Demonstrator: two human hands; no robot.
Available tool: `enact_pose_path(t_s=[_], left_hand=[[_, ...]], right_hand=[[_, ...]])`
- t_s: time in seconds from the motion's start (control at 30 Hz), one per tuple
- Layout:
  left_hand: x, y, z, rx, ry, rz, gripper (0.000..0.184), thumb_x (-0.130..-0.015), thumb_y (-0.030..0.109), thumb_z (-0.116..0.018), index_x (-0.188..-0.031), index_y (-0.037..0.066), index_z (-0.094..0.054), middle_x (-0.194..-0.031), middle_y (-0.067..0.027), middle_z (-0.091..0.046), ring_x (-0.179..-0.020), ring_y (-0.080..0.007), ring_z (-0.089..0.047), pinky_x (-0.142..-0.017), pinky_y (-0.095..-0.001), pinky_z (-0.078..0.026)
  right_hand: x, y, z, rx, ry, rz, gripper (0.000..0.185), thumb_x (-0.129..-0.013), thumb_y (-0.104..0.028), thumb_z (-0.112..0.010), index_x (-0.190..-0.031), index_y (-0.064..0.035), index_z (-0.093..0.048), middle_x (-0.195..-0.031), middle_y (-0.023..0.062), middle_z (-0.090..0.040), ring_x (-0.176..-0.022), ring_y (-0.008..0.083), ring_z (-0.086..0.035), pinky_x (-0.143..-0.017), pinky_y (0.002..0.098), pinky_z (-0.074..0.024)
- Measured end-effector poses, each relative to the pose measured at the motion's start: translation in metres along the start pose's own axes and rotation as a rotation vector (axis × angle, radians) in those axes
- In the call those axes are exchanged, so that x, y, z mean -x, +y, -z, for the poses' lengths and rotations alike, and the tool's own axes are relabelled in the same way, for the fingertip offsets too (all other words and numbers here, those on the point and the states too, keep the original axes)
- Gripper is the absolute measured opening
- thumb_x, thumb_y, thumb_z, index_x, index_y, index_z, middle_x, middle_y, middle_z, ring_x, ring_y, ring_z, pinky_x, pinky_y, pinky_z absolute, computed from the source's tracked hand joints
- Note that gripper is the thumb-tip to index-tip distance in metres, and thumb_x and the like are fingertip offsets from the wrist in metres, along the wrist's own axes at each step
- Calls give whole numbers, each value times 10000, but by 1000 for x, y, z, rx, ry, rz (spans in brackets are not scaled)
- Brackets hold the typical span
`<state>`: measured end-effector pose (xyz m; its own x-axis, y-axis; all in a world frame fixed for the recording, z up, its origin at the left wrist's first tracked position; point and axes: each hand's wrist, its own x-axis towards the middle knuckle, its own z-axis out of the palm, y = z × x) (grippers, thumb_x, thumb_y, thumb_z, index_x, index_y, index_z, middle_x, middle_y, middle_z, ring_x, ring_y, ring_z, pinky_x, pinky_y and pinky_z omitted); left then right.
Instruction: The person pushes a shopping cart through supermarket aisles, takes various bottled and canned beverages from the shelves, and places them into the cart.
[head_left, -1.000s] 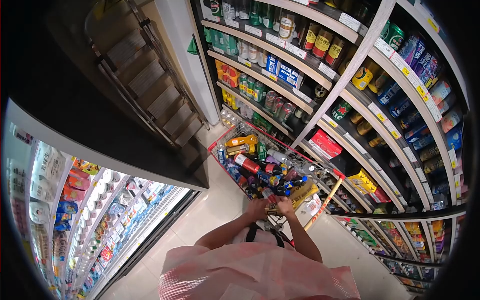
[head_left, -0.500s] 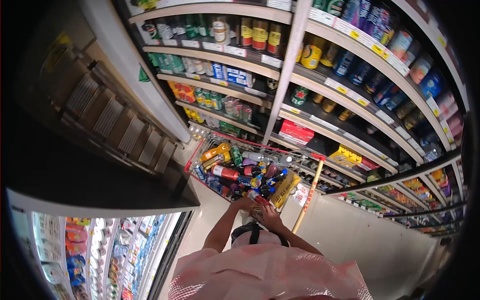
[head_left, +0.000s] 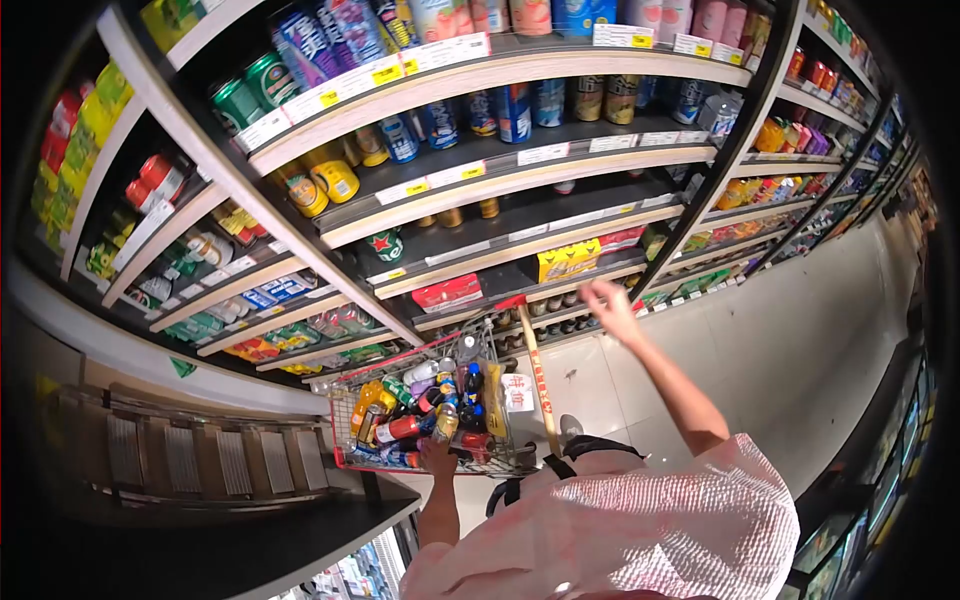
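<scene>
My left hand [head_left: 438, 458] is closed round the lower end of a gold can [head_left: 446, 424], over the near side of the shopping cart [head_left: 338, 428]. Bottles and cans fill the cart, among them a red-labelled bottle [head_left: 398, 429] and an orange bottle [head_left: 367, 400]. My right hand [head_left: 608, 310] is raised to the right of the cart handle [head_left: 536, 370], its fingers loosely bent and apart with nothing in them. Beyond it, a yellow box [head_left: 568, 262] sits on a low shelf.
Drink shelves [head_left: 520, 72] curve across the front and run away to the right. A red box [head_left: 447, 293] stands on a lower shelf. At the left lies a stepladder [head_left: 235, 462] beside a dark counter edge. Pale floor tiles [head_left: 690, 345] extend to the right.
The view has swung right along the shelves. My hands, together at the cart's near end before, are now apart: the right has risen towards the shelves, the left holds a gold can over the cart.
</scene>
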<state>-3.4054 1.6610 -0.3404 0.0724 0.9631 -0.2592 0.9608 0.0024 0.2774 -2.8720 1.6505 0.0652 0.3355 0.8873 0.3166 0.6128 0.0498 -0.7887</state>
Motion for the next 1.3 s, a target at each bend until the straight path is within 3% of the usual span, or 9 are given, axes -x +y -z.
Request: enact_pose_path(t_s=[0.07,0.27,0.4,0.63,0.73,0.8,0.9,1.07,1.3], left_hand=[[18,24,11,155,45,154,1034,-727,203,-718,-1614,40,-213,-1676,-192,-216,-1541,-466,-208,-1154,-749,-254],[77,96,34,243,172,339,975,-770,285,-741,-1583,8,-280,-1641,-245,-270,-1534,-446,-240,-1186,-715,-209],[118,93,1,467,308,191,760,-801,112,-730,-1457,-63,-390,-1425,-317,-457,-1338,-498,-439,-1154,-527,-360],[171,129,8,502,494,218,550,-802,-1,-738,-1294,-31,-493,-1264,-240,-538,-1237,-449,-502,-1082,-508,-405],[181,150,23,538,580,244,524,-776,-40,-719,-1259,-8,-519,-1249,-223,-543,-1223,-435,-510,-1070,-499,-409],[184,167,38,596,589,235,526,-764,-65,-702,-1256,-1,-529,-1230,-214,-541,-1204,-421,-520,-1048,-483,-417],[174,196,66,864,528,224,483,-814,-80,-679,-1268,3,-536,-1189,-174,-562,-1119,-343,-586,-963,-415,-481],[130,242,113,1163,297,34,407,-888,-55,-637,-1282,17,-563,-1189,-144,-605,-1043,-243,-625,-893,-355,-529],[103,373,312,860,607,-640,745,-753,53,-834,-1407,6,-480,-1439,-211,-517,-1399,-393,-471,-1165,-461,-395]], right_hand=[[-68,4,88,169,305,105,125,-1006,-83,-614,-1029,36,-646,-901,144,-646,-824,226,-631,-765,358,-512],[-250,18,281,612,939,352,385,-953,-226,-691,-1211,39,-584,-1166,247,-580,-1103,442,-585,-981,466,-477],[-334,59,344,715,544,-157,513,-875,-414,-713,-1102,46,-694,-1054,341,-698,-1005,535,-652,-897,563,-513],[-407,152,384,701,826,220,694,-873,-622,-682,-1357,-126,-659,-1371,218,-646,-1247,478,-593,-1008,516,-503],[-321,14,339,526,583,140,514,-771,-392,-836,-1013,49,-728,-931,307,-715,-932,435,-721,-848,495,-543],[-308,20,320,653,490,20,496,-697,-169,-903,-1085,40,-676,-991,283,-699,-965,487,-660,-828,508,-513],[-247,-10,274,483,476,526,639,-715,3,-807,-1290,8,-528,-1227,233,-624,-1111,420,-627,-948,469,-500],[-198,-50,228,210,378,798,588,-726,80,-774,-1259,-12,-545,-1283,183,-655,-1274,348,-620,-1231,561,-320],[-75,-134,82,-309,131,721,599,-701,42,-857,-1216,7,-554,-1249,208,-660,-1181,335,-664,-1097,496,-479]])
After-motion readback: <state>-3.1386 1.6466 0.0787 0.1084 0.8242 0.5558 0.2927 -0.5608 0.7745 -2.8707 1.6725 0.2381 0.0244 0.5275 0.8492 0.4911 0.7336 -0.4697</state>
